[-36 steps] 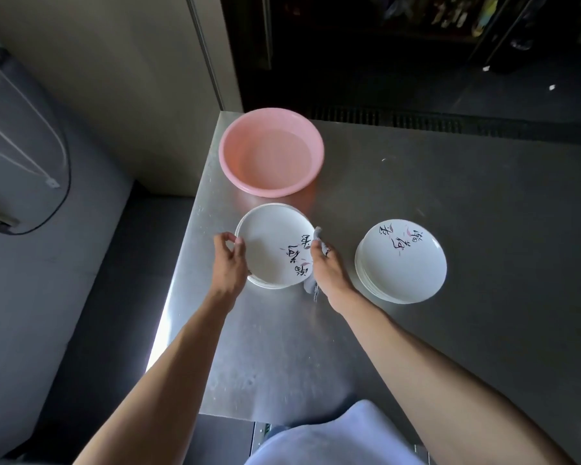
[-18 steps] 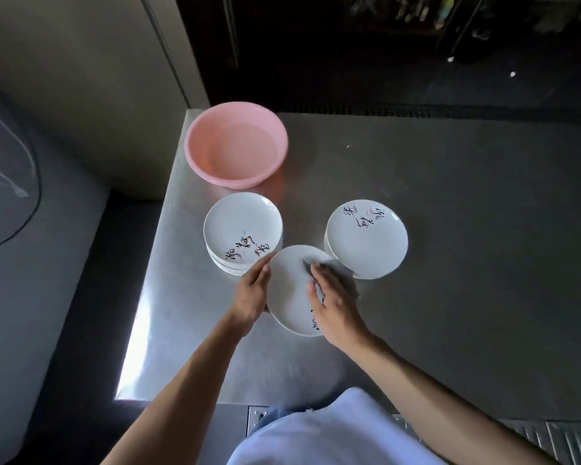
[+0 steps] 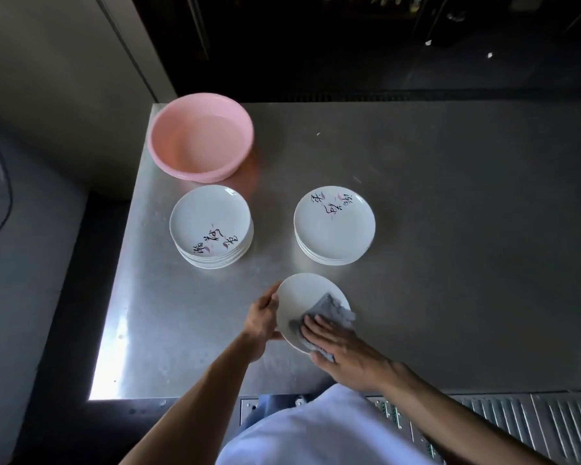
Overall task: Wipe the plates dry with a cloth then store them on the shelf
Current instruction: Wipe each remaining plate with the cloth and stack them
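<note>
Our left grip [image 3: 262,317] curls round the left rim of the plate [image 3: 302,297], held tilted over the desk [image 3: 450,263] near its front edge. Our right grip [image 3: 342,350] lies flat and open, pressing the grey cloth [image 3: 332,308] on the plate's face. We judge that hard wiping against this one-sided hold could twist the plate loose onto the desk.

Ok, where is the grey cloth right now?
In the head view, the grey cloth lies on the single plate near the front edge of the table, pressed under the right hand, while the left hand grips that plate's left rim.
</note>
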`<action>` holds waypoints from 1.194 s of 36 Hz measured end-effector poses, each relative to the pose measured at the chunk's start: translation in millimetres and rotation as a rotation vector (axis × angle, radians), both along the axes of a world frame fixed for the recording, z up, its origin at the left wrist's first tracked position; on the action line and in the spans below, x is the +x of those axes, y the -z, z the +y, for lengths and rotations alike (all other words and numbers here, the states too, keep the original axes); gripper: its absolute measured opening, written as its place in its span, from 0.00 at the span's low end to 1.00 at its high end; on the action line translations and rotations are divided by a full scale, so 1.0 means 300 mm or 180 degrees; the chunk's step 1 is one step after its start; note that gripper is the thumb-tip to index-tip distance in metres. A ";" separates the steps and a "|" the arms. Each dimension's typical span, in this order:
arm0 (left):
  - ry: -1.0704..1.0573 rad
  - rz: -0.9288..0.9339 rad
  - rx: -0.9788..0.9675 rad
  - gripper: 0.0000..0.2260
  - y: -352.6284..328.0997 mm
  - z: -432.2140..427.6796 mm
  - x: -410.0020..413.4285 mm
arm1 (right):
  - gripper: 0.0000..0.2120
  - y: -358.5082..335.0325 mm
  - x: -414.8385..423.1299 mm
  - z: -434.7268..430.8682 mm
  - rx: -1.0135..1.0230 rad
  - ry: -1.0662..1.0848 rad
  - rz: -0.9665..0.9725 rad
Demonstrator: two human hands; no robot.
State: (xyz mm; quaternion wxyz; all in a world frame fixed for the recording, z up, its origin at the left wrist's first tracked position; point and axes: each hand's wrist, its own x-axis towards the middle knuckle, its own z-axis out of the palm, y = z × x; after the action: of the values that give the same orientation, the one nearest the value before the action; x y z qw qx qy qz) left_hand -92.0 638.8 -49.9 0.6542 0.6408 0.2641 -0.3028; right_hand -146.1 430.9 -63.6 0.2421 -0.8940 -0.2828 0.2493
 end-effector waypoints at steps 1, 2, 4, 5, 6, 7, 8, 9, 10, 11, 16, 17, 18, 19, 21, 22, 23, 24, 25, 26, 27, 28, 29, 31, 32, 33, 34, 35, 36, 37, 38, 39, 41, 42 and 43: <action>-0.0007 0.0002 0.0010 0.15 0.002 -0.002 -0.002 | 0.37 0.011 0.004 -0.014 -0.0105 0.0081 0.0085; -0.0022 0.0006 0.0023 0.15 0.005 -0.005 -0.004 | 0.41 0.023 0.014 -0.016 -0.0160 0.0212 0.0146; -0.0054 0.0018 0.0044 0.15 0.006 -0.014 -0.008 | 0.46 0.029 0.053 0.008 -0.0176 0.0646 0.0251; -0.0057 0.0017 0.0047 0.15 0.007 -0.019 -0.011 | 0.45 0.021 0.078 0.031 -0.0218 0.0880 0.0312; -0.0053 0.0003 0.0035 0.15 0.005 -0.024 -0.014 | 0.40 0.024 0.100 0.056 -0.0308 0.1063 0.0385; -0.0047 -0.0015 0.0015 0.15 0.004 -0.029 -0.017 | 0.35 0.020 0.119 0.084 -0.0413 0.1231 0.0464; -0.0051 -0.0026 0.0000 0.15 0.005 -0.032 -0.017 | 0.32 0.016 0.139 0.109 -0.0462 0.1360 0.0611; -0.0061 -0.0023 -0.0011 0.15 0.004 -0.033 -0.016 | 0.30 0.010 0.152 0.130 -0.0458 0.1414 0.0725; -0.0075 -0.0004 -0.0018 0.14 0.003 -0.032 -0.014 | 0.29 0.008 0.154 0.146 -0.0366 0.1358 0.0706; -0.0097 0.0027 -0.0026 0.14 0.003 -0.031 -0.011 | 0.28 0.002 0.150 0.151 -0.0224 0.1189 0.0465; -0.0308 0.0082 0.0108 0.15 0.006 -0.014 -0.006 | 0.30 0.033 0.056 0.072 0.0212 0.0034 0.0139; -0.0313 0.0061 0.0109 0.15 0.006 -0.009 -0.010 | 0.29 0.032 0.040 0.048 0.0236 -0.0043 0.0118; -0.0298 0.0032 0.0094 0.14 0.007 -0.006 -0.014 | 0.29 0.033 0.027 0.030 0.0240 -0.0050 0.0079; -0.0270 0.0009 0.0082 0.14 0.006 -0.005 -0.020 | 0.29 0.034 0.022 0.018 0.0201 0.0019 0.0125; -0.0212 -0.0012 0.0090 0.14 0.002 -0.007 -0.032 | 0.30 0.049 0.037 0.020 0.0191 0.0416 0.0167; -0.0180 -0.0024 0.0065 0.14 0.001 -0.009 -0.039 | 0.32 0.064 0.051 0.036 0.0223 0.0773 0.0104; -0.0150 -0.0033 0.0003 0.15 0.000 -0.013 -0.046 | 0.31 0.064 0.073 0.062 0.0213 0.1215 0.0208; -0.0115 -0.0041 -0.0068 0.16 -0.001 -0.017 -0.052 | 0.30 0.062 0.099 0.093 0.0134 0.1619 0.0489; -0.0094 -0.0046 -0.0138 0.17 -0.007 -0.021 -0.058 | 0.28 0.058 0.123 0.123 0.0048 0.1943 0.0716; -0.0080 -0.0051 -0.0191 0.18 -0.011 -0.024 -0.062 | 0.27 0.058 0.144 0.150 0.0035 0.2170 0.0841; -0.0066 -0.0051 -0.0224 0.18 -0.017 -0.028 -0.064 | 0.26 0.048 0.159 0.175 0.0131 0.2306 0.0889; -0.0035 -0.0050 -0.0235 0.18 -0.026 -0.032 -0.064 | 0.26 0.050 0.162 0.195 0.0381 0.2287 0.0870; -0.0015 -0.0057 -0.0238 0.17 -0.033 -0.034 -0.064 | 0.26 0.043 0.157 0.213 0.0640 0.2077 0.0873; 0.0026 -0.0064 -0.0210 0.15 -0.032 -0.031 -0.064 | 0.28 0.049 0.125 0.230 0.0921 0.1414 0.0709; 0.0030 -0.0068 -0.0200 0.14 -0.030 -0.027 -0.065 | 0.31 0.066 0.116 0.220 0.0920 0.1200 0.0598; 0.0014 -0.0081 -0.0189 0.14 -0.031 -0.022 -0.067 | 0.36 0.072 0.120 0.204 0.0849 0.1168 0.0556; -0.0003 -0.0091 -0.0178 0.14 -0.032 -0.016 -0.073 | 0.39 0.082 0.129 0.186 0.0650 0.1283 0.0521; -0.0032 -0.0115 -0.0158 0.15 -0.038 -0.013 -0.077 | 0.39 0.089 0.135 0.170 0.0271 0.1500 0.0544; -0.0064 -0.0146 -0.0144 0.15 -0.042 -0.011 -0.079 | 0.35 0.094 0.141 0.159 -0.0172 0.1728 0.0605; -0.0091 -0.0170 -0.0139 0.16 -0.046 -0.011 -0.082 | 0.32 0.091 0.144 0.157 -0.0542 0.1916 0.0649; -0.0084 -0.0183 -0.0141 0.16 -0.046 -0.013 -0.084 | 0.31 0.084 0.145 0.164 -0.0781 0.2015 0.0664; -0.0088 -0.0181 -0.0137 0.16 -0.044 -0.017 -0.085 | 0.30 0.076 0.143 0.177 -0.0795 0.2069 0.0704; -0.0086 -0.0141 -0.0135 0.15 -0.045 -0.028 -0.089 | 0.30 0.068 0.127 0.210 -0.0338 0.1914 0.0829; -0.0082 -0.0112 -0.0129 0.15 -0.041 -0.031 -0.090 | 0.31 0.065 0.119 0.224 0.0101 0.1713 0.0826; -0.0065 -0.0082 -0.0108 0.14 -0.036 -0.032 -0.093 | 0.30 0.056 0.108 0.234 0.0510 0.1501 0.0805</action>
State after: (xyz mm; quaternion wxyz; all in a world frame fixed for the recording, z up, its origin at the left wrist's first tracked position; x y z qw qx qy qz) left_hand -119.8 629.2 -39.0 0.6713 0.6307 0.2570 -0.2923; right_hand -113.5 501.0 -80.4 0.3968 -0.8749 -0.0533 0.2726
